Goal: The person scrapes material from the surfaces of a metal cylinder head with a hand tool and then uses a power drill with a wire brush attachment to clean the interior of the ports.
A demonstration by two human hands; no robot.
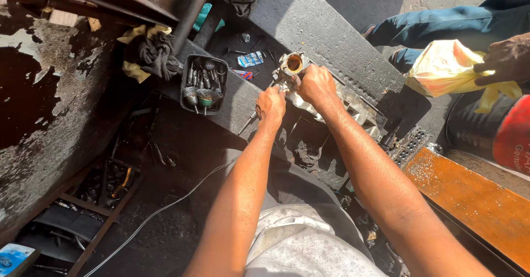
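Both my arms reach forward over a concrete ledge (309, 26). My right hand (314, 84) grips a grimy metal engine part (292, 64) with a round brownish opening at its top. My left hand (270, 105) is closed around a thin metal tool (247, 124), whose tip points down to the left; its upper end is hidden at the part. More silvery metal pieces (359, 108) lie behind my right wrist.
A black tray of wire brushes and bits (203, 84) sits left of my hands, beside dark rags (154, 53). Another person's hand (505, 62) holds a yellow plastic bag (447, 70) at right. An orange wooden board (475, 200) lies lower right. A red and black drum (497, 131) stands nearby.
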